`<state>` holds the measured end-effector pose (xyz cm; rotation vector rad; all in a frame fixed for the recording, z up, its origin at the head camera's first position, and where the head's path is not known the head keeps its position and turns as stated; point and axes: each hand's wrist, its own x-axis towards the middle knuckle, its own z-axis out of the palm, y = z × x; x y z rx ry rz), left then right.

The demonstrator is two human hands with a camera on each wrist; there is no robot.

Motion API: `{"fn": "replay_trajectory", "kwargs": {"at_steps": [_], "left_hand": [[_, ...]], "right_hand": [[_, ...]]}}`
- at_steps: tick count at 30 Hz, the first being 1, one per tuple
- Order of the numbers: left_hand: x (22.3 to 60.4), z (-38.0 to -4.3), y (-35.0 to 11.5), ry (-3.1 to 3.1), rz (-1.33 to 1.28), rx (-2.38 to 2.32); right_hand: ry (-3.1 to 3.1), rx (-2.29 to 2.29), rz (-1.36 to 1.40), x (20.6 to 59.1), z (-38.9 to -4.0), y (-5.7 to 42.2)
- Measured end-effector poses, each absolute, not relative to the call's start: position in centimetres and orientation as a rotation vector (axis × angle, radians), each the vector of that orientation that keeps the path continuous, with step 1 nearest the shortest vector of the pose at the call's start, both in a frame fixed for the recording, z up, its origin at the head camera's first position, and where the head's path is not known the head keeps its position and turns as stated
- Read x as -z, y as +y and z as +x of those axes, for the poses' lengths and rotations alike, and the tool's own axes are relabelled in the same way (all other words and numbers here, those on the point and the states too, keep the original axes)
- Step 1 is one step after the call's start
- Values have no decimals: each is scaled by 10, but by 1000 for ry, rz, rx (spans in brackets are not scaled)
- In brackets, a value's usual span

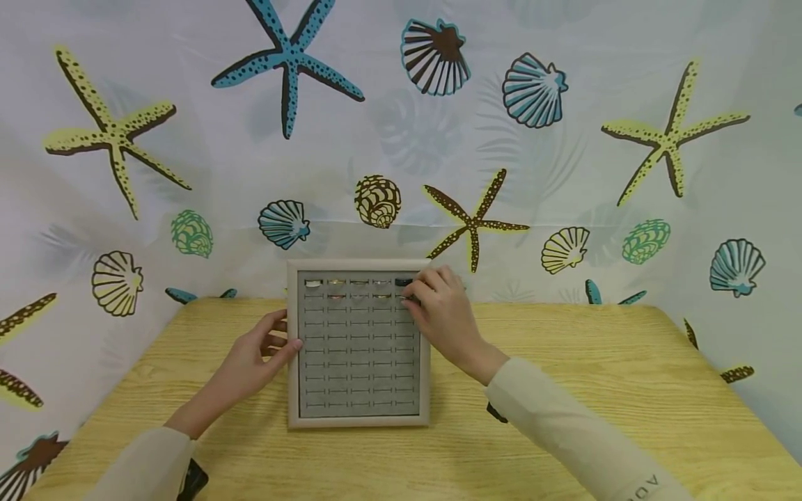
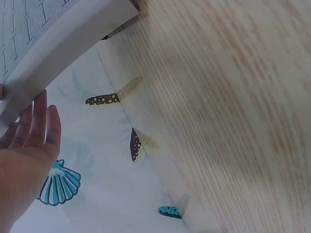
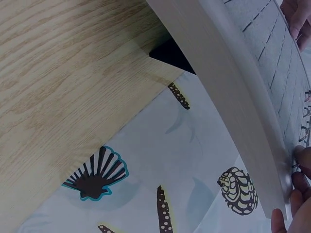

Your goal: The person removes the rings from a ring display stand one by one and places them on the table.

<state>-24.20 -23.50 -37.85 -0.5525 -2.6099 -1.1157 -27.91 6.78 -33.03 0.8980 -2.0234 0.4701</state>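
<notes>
A ring display board (image 1: pixel 360 362) with a grey slotted face and a pale wooden frame (image 1: pixel 358 422) stands on the table, leaning back slightly. Several rings (image 1: pixel 337 282) fill the top row, with a wide dark one (image 1: pixel 402 282) at its right end; more sit in the second row. My left hand (image 1: pixel 253 355) grips the frame's left side, thumb on the front and fingers behind. At the upper right corner, my right hand (image 1: pixel 447 316) pinches a small ring (image 3: pixel 295 165) at the second row's last slot. Its fingertips partly hide that ring.
The wood-grain table (image 1: pixel 564 390) extends to both sides and in front of the board. Behind it hangs a white curtain (image 1: pixel 338 160) printed with shells and starfish. A black support (image 3: pixel 173 57) shows behind the frame in the right wrist view.
</notes>
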Motion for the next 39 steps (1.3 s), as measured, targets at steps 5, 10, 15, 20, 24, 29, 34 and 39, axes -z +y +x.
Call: {"fn": "replay_trajectory", "kwargs": {"at_steps": [5,10,15,20,24,29,34,39], "left_hand": [[378,-242,-236,-2616,-554,1153],[378,-243,-236,-2620,-561,1177],[378,-243,-236,-2622,-561,1183],[377,-242,-235,-2626,-553,1175],[377,-243,-235,-2631,-547,1165],[376,-242,-235,-2639,-545,1168],[375,-242,-235,-2651,-541,1166],[375,-241,-234,-2656,-540,1157]], "right_hand": [[-2037,-485,899,330,-278,67],[-2030,-503,898,329,-277,68],[-2032,-499,892,328,-276,68],[-2032,-517,890,325,-275,69],[-2036,-541,893,324,-274,69],[-2039,-595,903,323,-273,70],[-2042,-618,921,319,-270,69],[-2054,-631,922,316,-267,75]]}}
